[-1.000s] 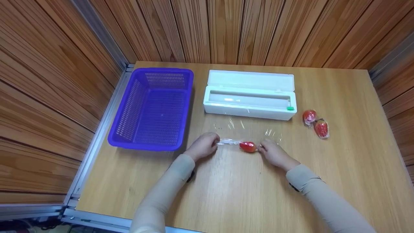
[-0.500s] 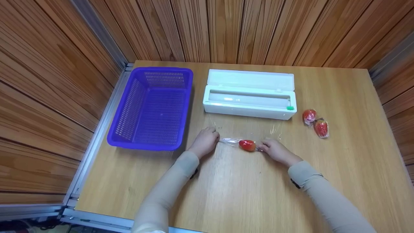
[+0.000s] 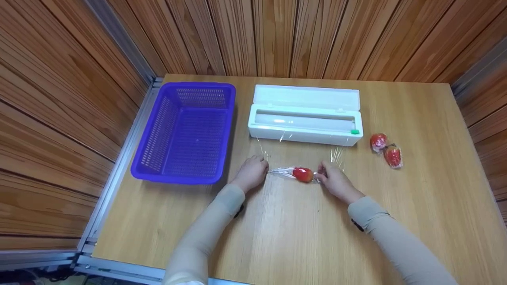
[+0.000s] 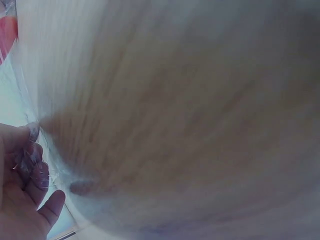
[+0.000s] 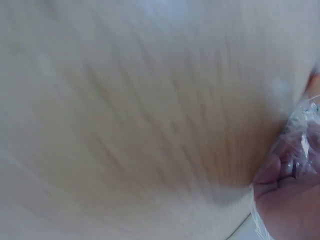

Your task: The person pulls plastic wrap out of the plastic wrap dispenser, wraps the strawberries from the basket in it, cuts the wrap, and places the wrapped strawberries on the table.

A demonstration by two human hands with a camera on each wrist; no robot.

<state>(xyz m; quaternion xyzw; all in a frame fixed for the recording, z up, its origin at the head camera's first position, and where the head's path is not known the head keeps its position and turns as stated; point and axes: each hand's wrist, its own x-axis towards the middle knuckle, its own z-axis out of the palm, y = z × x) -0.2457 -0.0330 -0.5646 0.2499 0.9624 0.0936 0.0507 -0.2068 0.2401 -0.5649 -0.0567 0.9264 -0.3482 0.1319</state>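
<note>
A red-orange fruit [image 3: 303, 174], its kind unclear, lies in clear cling film [image 3: 282, 172] in front of the white box. To its left, my left hand [image 3: 252, 172] pinches the gathered film end, which stretches taut to the fruit. My right hand [image 3: 335, 182] holds the short film end close to the fruit's right side. In the left wrist view, crumpled film [image 4: 34, 160] shows between the thumb and fingers of the left hand [image 4: 25, 185]. The right wrist view shows film [image 5: 305, 140] bunched against the right hand [image 5: 287, 200]; its fingertips are partly out of frame.
Behind the hands stands a white cling film box [image 3: 305, 134] with its lid raised and a roll inside. A purple basket [image 3: 136, 170] is at the left of the table. Two film-wrapped red fruits, one nearer [image 3: 393, 156] and one farther [image 3: 379, 141], lie to the right.
The fruit has turned slightly and moved a little away from me. Film between it and my left hand looks more spread. My right hand has risen slightly, its fingers shifting on the film.
</note>
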